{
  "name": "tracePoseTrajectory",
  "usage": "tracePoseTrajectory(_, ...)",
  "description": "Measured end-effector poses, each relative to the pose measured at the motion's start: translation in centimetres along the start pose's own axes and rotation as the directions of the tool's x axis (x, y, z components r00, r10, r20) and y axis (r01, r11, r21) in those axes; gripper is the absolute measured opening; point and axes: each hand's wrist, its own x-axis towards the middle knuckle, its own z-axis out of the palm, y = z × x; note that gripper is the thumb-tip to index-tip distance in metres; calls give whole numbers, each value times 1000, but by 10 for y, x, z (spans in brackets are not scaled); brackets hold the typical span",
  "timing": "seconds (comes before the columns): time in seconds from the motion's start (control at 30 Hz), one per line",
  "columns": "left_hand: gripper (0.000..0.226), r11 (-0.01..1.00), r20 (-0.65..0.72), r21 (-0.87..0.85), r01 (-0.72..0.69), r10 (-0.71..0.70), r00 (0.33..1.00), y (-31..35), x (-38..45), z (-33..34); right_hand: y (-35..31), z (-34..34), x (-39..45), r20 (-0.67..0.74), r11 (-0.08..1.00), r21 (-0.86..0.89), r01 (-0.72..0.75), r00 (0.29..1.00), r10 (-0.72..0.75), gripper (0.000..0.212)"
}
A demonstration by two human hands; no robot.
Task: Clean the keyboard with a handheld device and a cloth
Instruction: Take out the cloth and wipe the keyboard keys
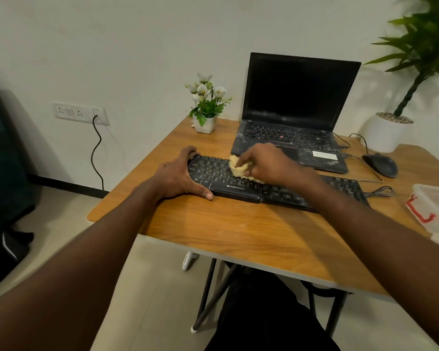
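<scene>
Item: black full-size plastic keyboard, lying across the wooden table at centre. My right hand is closing its fingers around a crumpled pale-yellow cloth, pressing it on the left-centre keys. My left hand, at nine o'clock, is clamping the keyboard's left end, thumb on the front edge. Step judged: cloth wiping. Next: sweeping toward three o'clock, over unwiped keys.

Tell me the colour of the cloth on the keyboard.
Pale yellow. The cloth, bunched under the right hand, shows in the head view.
</scene>
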Motion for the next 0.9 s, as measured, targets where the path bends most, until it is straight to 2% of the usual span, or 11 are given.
tracePoseTrajectory(0.13, 148, 1000, -6, -6, 7, -7, 1000, -5, 3, 0, 19, -27, -7, 85, 978, -181, -102, 989, 119, 31)
tracePoseTrajectory(0.2, 150, 1000, -12, -4, -6, 6, 1000, -6, 3, 1, 22, -30, -6, 62, 967, -229, -108, 990, 125, 29)
tracePoseTrajectory(0.37, 143, 999, -2, 19, -33, 33, 999, -10, 7, 3, 32, -19, -15, -23, 985, -132, -109, 994, 107, 27)
tracePoseTrajectory(0.47, 116, 990, -63, -123, -65, 58, 996, -10, 4, 6, 36, -16, -19, -37, 990, -91, -106, 994, 103, 28)
tracePoseTrajectory(0.5, 100, 992, -145, -92, -88, 74, 987, -5, 2, 10, 36, -15, -19, -35, 990, -96, -104, 994, 101, 28)
tracePoseTrajectory(0.57, 66, 985, -336, 101, -139, 165, 927, 12, -1, 24, 37, -15, -16, -27, 989, -99, -113, 993, 111, 28)
tracePoseTrajectory(0.63, 44, 957, -426, 209, -203, 276, 862, 39, -3, 43, 34, -16, -12, -47, 991, -47, -126, 991, 124, 29)
tracePoseTrajectory(0.7, 31, 948, -464, 233, -218, 305, 831, 64, 0, 64, 30, -16, -5, -124, 988, 68, -137, 982, 145, 31)
tracePoseTrajectory(0.77, 26, 959, -482, 226, -172, 263, 836, 77, 3, 82, 25, -12, 2, -177, 985, 127, -120, 974, 142, 32)
tracePoseTrajectory(0.9, 21, 942, -467, 318, -107, 253, 847, 75, 7, 91, 26, -2, 5, -67, 995, 79, -63, 995, 68, 34)
